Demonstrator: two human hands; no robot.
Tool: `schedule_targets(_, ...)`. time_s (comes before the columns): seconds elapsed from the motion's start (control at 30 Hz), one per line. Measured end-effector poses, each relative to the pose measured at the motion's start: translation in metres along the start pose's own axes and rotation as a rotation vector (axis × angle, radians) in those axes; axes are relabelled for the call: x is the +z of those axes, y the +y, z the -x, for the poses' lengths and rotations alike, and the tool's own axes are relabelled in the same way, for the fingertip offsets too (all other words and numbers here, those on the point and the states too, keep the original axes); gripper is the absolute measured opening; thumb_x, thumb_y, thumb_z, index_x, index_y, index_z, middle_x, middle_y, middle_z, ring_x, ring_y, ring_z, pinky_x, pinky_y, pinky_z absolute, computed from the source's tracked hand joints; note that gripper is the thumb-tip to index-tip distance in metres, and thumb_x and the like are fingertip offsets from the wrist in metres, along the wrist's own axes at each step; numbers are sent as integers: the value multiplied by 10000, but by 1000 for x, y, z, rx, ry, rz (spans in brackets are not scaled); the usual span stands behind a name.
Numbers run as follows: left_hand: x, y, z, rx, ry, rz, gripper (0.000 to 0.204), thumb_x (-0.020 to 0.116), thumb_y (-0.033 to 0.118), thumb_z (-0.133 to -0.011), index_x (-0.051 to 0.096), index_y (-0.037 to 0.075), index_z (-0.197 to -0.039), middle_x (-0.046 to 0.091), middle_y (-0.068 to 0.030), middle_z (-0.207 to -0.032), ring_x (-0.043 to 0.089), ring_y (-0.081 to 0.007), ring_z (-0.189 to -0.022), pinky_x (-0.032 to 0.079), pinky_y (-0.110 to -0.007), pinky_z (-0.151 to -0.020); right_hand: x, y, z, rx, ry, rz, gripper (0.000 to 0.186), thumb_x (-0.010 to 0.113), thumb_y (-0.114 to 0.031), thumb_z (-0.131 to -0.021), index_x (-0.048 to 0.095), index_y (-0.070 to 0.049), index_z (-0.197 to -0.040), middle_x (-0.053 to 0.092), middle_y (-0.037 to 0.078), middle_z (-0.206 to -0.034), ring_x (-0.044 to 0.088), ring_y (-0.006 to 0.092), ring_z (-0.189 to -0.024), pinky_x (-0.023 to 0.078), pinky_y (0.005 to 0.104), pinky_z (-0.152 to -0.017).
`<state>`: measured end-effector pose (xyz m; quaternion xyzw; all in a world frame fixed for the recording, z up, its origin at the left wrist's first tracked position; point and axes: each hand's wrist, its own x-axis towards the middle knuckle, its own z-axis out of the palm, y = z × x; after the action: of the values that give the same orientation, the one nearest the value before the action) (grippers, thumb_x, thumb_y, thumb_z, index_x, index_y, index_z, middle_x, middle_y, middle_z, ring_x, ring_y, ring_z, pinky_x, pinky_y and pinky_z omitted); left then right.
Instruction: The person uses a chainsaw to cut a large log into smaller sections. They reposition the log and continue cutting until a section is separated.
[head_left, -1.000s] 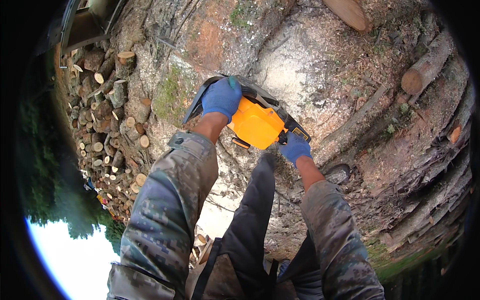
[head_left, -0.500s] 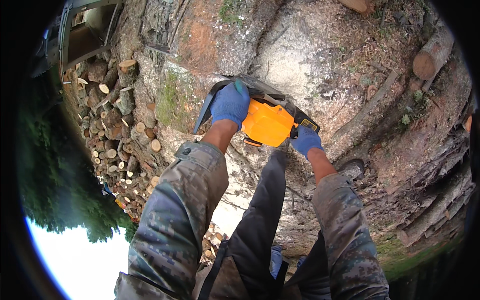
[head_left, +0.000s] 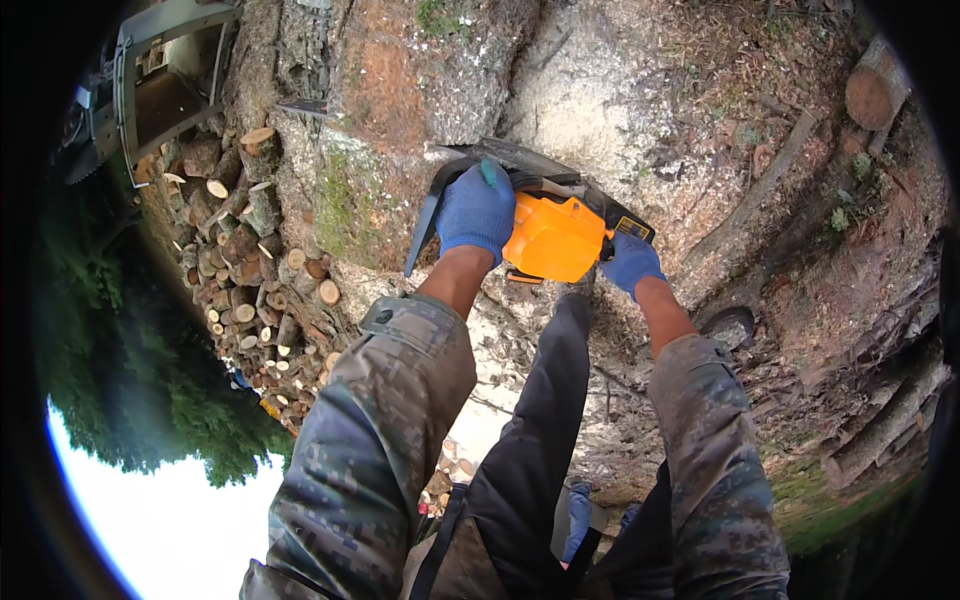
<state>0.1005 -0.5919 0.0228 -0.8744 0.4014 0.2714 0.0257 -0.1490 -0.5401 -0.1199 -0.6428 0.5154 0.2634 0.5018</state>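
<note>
Both gloved hands grip our orange chainsaw (head_left: 555, 237): left hand (head_left: 477, 208) closed around the front handle, right hand (head_left: 630, 262) wrapped on the rear grip, steadying it. Stacked split logs (head_left: 255, 250) lie left of our left hand.

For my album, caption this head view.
Blue-gloved left hand and right hand grip an orange chainsaw beside stacked logs.

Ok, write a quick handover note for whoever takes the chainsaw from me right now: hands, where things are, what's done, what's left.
Left hand, blue glove, grips the front handle of the orange chainsaw.
Right hand, blue glove, holds the rear handle.
The saw is held over the sawdust-covered ground.
Firewood pile lies to the left, one round log at upper right.
Done: cut rounds are stacked.
Left: the pictures show no cut in progress; the bar is hidden.
</note>
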Motion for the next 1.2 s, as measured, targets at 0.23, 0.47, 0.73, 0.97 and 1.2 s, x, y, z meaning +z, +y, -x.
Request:
schedule_targets(0.23,14,4,2,19,-3,31,533,380,379,-1051,709,-26,-941,695,-299,-932,671,-492,-895,537,-552,-800,14,16,-17,-13,27,-43,556,740,-344,-815,610,-167,-1326,655,190,-1280,628,402,-1163,512,490,-997)
schedule_targets(0.47,24,9,2,34,-4,25,523,385,367,-1052,708,-27,-934,693,-298,-920,674,-490,-873,546,-545,-782,28,31,-36,-51,69,-69,487,723,-331,-822,648,-168,-1276,665,194,-1252,622,415,-1155,505,487,-1007)
schedule_targets(0.73,36,10,4,47,39,28,511,401,352,-1046,713,-20,-888,689,-295,-869,677,-487,-825,552,-542,-737,24,30,-42,-76,67,-92,393,666,-404,-870,685,-210,-1212,684,164,-1233,628,397,-1152,512,491,-981)
schedule_targets(0.97,29,13,-1,18,24,64,524,413,361,-1043,692,-59,-902,674,-324,-930,645,-516,-904,508,-558,-796,20,28,-38,-33,60,-71,419,667,-410,-867,676,-223,-1242,688,161,-1234,646,386,-1139,518,492,-974)
schedule_targets(1.2,17,0,-6,25,38,-17,527,388,388,-1043,716,-13,-951,701,-290,-947,676,-486,-895,541,-552,-805,5,6,-15,-5,21,17,500,697,-415,-836,654,-201,-1286,677,169,-1274,645,369,-1178,515,498,-988)
